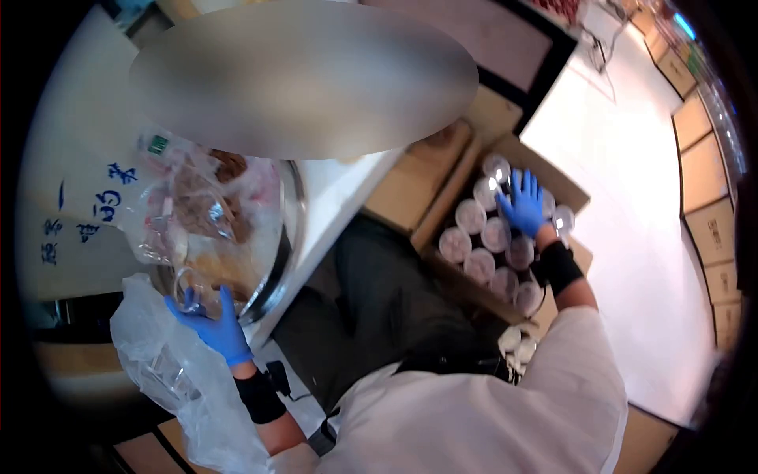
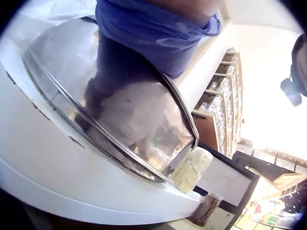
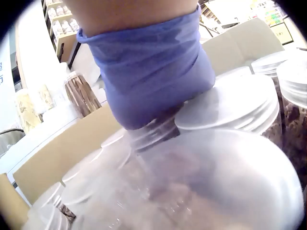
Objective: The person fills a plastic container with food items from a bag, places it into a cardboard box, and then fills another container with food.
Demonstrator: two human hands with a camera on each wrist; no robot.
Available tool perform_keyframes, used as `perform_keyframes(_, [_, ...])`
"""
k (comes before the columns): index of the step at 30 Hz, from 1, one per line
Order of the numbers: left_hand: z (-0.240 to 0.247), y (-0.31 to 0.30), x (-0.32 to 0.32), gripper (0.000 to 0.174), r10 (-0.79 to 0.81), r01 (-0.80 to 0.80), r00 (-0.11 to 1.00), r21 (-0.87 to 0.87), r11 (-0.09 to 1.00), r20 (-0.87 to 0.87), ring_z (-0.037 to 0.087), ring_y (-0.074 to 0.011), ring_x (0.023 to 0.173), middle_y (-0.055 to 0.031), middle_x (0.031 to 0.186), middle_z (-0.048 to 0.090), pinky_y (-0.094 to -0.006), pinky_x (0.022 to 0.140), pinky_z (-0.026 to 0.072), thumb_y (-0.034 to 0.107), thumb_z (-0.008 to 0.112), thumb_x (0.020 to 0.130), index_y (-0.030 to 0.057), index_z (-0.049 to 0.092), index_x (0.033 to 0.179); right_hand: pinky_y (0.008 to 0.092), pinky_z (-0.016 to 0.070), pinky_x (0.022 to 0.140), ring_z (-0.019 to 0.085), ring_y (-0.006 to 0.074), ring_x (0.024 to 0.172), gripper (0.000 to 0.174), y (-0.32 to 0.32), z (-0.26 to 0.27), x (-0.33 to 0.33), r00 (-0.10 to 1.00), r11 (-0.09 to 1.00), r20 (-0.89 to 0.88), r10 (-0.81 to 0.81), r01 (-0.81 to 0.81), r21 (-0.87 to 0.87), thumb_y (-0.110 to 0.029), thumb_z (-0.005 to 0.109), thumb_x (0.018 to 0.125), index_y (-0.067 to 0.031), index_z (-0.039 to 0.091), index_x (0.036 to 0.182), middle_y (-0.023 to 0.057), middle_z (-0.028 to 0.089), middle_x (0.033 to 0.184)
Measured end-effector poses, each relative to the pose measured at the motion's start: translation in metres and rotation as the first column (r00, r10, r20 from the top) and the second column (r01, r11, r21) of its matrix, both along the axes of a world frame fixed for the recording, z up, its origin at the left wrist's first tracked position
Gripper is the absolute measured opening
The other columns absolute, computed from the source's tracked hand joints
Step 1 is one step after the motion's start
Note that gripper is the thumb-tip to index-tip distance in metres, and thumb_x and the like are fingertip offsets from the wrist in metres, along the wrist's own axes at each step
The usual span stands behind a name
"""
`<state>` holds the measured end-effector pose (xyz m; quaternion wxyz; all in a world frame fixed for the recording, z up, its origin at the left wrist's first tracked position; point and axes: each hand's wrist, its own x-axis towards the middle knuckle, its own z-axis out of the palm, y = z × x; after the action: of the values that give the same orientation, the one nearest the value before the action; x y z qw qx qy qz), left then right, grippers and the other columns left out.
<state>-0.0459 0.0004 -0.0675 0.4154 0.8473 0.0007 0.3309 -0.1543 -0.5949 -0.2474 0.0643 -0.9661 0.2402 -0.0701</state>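
My left hand (image 1: 209,320), in a blue glove, holds a small clear jar (image 1: 188,294) at the near rim of a big steel bowl (image 1: 288,237). In the left wrist view the glove (image 2: 153,28) sits above the bowl's shiny outer wall (image 2: 120,139). My right hand (image 1: 521,204), also gloved in blue, lies with spread fingers on the white lids of the jars (image 1: 471,215) packed in a cardboard box (image 1: 553,178). Seen from the right wrist, the palm (image 3: 148,76) presses down among the lids (image 3: 230,105). Its fingertips are hidden there.
Clear bags of brown food (image 1: 197,205) fill the bowl on a white table (image 1: 339,189). A crumpled plastic bag (image 1: 158,355) lies under my left arm. A sign with blue handwriting (image 1: 87,213) stands at the left. Stacked cartons (image 1: 707,229) line the far right.
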Motion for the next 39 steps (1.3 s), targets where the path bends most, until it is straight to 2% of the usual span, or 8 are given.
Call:
perform_keyframes(4, [-0.009, 0.005, 0.001, 0.108, -0.030, 0.030, 0.999, -0.033, 0.999, -0.013, 0.052, -0.0215, 0.104, -0.0157, 0.121, 0.051, -0.0360, 0.091, 0.0454, 0.007, 0.078, 0.076, 0.0069, -0.001, 0.150, 0.0524, 0.0292, 0.109, 0.033, 0.0449, 0.133, 0.061, -0.075, -0.045, 0.001, 0.955, 0.933, -0.113, 0.275, -0.293, -0.207, -0.043, 0.047, 0.096, -0.0095, 0.032, 0.145, 0.0271, 0.030, 0.147])
perform_keyframes(6, [-0.015, 0.017, 0.007, 0.111, -0.070, 0.072, 0.997, 0.060, 0.996, -0.037, 0.055, -0.0194, 0.096, -0.0135, 0.111, 0.056, -0.0349, 0.087, 0.0474, 0.008, 0.079, 0.076, 0.0067, -0.005, 0.149, 0.0357, 0.0465, 0.098, 0.053, 0.0238, 0.122, 0.050, 0.002, 0.104, -0.006, 0.954, 0.869, 0.293, 0.065, -0.198, 0.453, -0.039, 0.049, 0.097, -0.0008, 0.050, 0.129, 0.0205, 0.050, 0.134])
perform_keyframes(8, [-0.018, 0.025, 0.016, 0.114, -0.102, 0.108, 0.993, 0.133, 0.985, -0.052, 0.057, -0.0174, 0.089, -0.0113, 0.102, 0.060, -0.0337, 0.083, 0.0493, 0.010, 0.080, 0.076, 0.0064, -0.009, 0.148, 0.0298, 0.0524, 0.089, 0.066, 0.0170, 0.099, 0.041, 0.043, 0.154, -0.097, 0.913, -0.231, 0.231, -0.335, -0.317, 0.920, -0.034, 0.046, 0.098, -0.0015, 0.057, 0.120, 0.0107, 0.067, 0.109])
perform_keyframes(10, [-0.014, 0.029, 0.011, 0.115, 0.013, 0.004, 0.998, 0.243, 0.970, -0.066, 0.059, -0.0165, 0.076, -0.0074, 0.085, 0.063, -0.0339, 0.077, 0.0514, 0.014, 0.082, 0.075, 0.0051, -0.008, 0.146, 0.0344, 0.0402, 0.103, 0.058, 0.0238, 0.111, 0.058, -0.010, 0.189, -0.068, 0.859, 0.495, 0.452, -0.242, -0.291, 0.819, -0.046, 0.042, 0.099, 0.0025, 0.051, 0.129, 0.0158, 0.060, 0.121])
perform_keyframes(18, [-0.015, 0.020, 0.014, 0.109, 0.096, -0.087, 0.993, 0.123, 0.989, -0.067, 0.063, -0.0237, 0.083, -0.0141, 0.094, 0.062, -0.0365, 0.073, 0.0549, 0.019, 0.088, 0.066, 0.0003, 0.010, 0.140, 0.0434, 0.0269, 0.113, 0.041, 0.0296, 0.131, 0.054, -0.020, 0.234, -0.206, 0.689, -0.384, 0.646, -0.327, -0.722, 0.576, -0.034, 0.040, 0.100, 0.0087, 0.042, 0.132, 0.0204, 0.050, 0.132])
perform_keyframes(22, [-0.016, 0.022, 0.020, 0.090, 0.023, -0.023, 1.000, 0.111, 0.994, -0.002, 0.063, -0.0248, 0.087, -0.0176, 0.097, 0.061, -0.0367, 0.073, 0.0555, 0.018, 0.087, 0.067, -0.0061, 0.028, 0.131, 0.0416, 0.0486, 0.093, 0.063, 0.0312, 0.102, 0.061, -0.013, 0.196, -0.231, 0.611, -0.002, 0.546, -0.573, -0.667, 0.745, -0.044, 0.034, 0.101, 0.0060, 0.041, 0.135, 0.0234, 0.059, 0.122])
perform_keyframes(34, [-0.021, 0.039, 0.023, 0.076, 0.091, -0.118, 0.991, 0.331, 0.936, 0.094, 0.062, -0.0290, 0.095, -0.0217, 0.111, 0.059, -0.0398, 0.085, 0.0516, 0.028, 0.082, 0.076, -0.0089, 0.040, 0.127, 0.0253, 0.0527, 0.077, 0.065, 0.0133, 0.082, 0.038, 0.076, 0.142, -0.158, 0.982, -0.131, -0.148, 0.116, 0.163, 0.978, -0.034, 0.057, 0.095, 0.0015, 0.061, 0.108, 0.0078, 0.067, 0.091])
perform_keyframes(39, [0.003, 0.006, 0.005, 0.034, -0.366, 0.426, 0.892, -0.769, 0.477, 0.266, 0.044, -0.0220, 0.082, -0.0081, 0.085, 0.048, -0.0390, 0.091, 0.0394, 0.024, 0.066, 0.084, -0.0004, 0.059, 0.107, 0.0297, 0.0501, 0.070, 0.058, 0.0123, 0.076, 0.039, 0.094, 0.084, -0.115, 0.997, 0.544, 0.011, -0.082, 0.036, 0.838, -0.042, 0.057, 0.094, -0.0042, 0.066, 0.099, 0.0049, 0.066, 0.082])
